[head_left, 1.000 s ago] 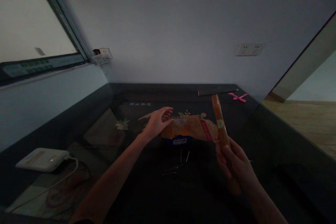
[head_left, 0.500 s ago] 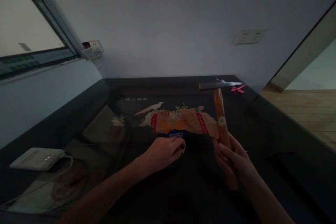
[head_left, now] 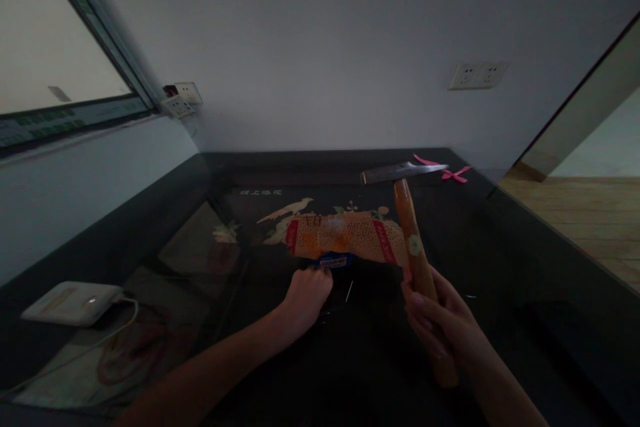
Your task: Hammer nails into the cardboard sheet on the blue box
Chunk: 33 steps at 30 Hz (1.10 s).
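My right hand (head_left: 440,323) grips the wooden handle of a hammer (head_left: 413,240), whose metal head points up and back over the dark glass table (head_left: 525,280). My left hand (head_left: 306,293) rests on the table with its fingers curled down, closed over something I cannot make out, beside thin nails (head_left: 349,291). Just behind it lies an orange speckled block (head_left: 345,237) with red end bands and a few nails standing at its left end.
A white box (head_left: 73,302) with a cable lies at the table's left. A pink ribbon (head_left: 453,173) sits at the back right corner. Wall sockets (head_left: 477,75) are on the rear wall, and a window (head_left: 55,60) is at the left.
My left hand drew back from the orange block to the table in front of it and curled closed by the nails. The hammer tilted slightly left.
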Motion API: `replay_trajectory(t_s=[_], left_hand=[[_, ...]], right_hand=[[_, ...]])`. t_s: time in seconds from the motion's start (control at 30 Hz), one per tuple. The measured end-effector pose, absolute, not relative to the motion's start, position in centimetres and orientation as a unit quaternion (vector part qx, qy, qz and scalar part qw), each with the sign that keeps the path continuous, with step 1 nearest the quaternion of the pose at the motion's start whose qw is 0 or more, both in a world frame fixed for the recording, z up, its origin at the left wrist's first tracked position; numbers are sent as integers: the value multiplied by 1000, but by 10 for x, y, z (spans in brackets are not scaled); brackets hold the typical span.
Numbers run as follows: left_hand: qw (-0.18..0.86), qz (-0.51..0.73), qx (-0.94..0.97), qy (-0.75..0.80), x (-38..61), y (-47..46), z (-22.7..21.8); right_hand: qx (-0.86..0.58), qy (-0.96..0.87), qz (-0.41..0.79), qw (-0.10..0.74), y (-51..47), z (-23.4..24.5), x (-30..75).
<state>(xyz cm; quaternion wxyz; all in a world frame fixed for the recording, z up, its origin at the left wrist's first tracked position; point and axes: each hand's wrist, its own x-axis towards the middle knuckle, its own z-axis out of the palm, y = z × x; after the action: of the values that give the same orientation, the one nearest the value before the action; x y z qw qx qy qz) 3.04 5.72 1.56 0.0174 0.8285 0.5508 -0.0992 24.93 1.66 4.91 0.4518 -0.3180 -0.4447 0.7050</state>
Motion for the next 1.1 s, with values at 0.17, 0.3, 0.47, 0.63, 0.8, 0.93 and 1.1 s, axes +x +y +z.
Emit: replay_trajectory(t_s=[0.17, 0.3, 0.47, 0.63, 0.8, 0.93, 1.1], left_hand=[[74, -63, 859, 502, 27, 40, 40], [179, 14, 887, 424, 12, 28, 78], [166, 244, 853, 431, -11, 66, 103], [119, 432, 745, 494, -11, 127, 89], [171, 446, 739, 475, -2, 144, 67], [195, 436, 741, 473, -3, 143, 58], [243, 435, 736, 458, -8, 145, 51]], right_hand=[[-323, -453, 698, 452, 15, 48, 250], [-331, -449, 694, 456, 14, 48, 251], [-353, -434, 685, 467, 16, 47, 251], [-363, -432, 673, 478, 18, 48, 249], [-374, -431, 673, 470, 18, 51, 246], [-386, -429, 671, 465, 19, 50, 247], [-403, -440, 668, 444, 20, 48, 247]])
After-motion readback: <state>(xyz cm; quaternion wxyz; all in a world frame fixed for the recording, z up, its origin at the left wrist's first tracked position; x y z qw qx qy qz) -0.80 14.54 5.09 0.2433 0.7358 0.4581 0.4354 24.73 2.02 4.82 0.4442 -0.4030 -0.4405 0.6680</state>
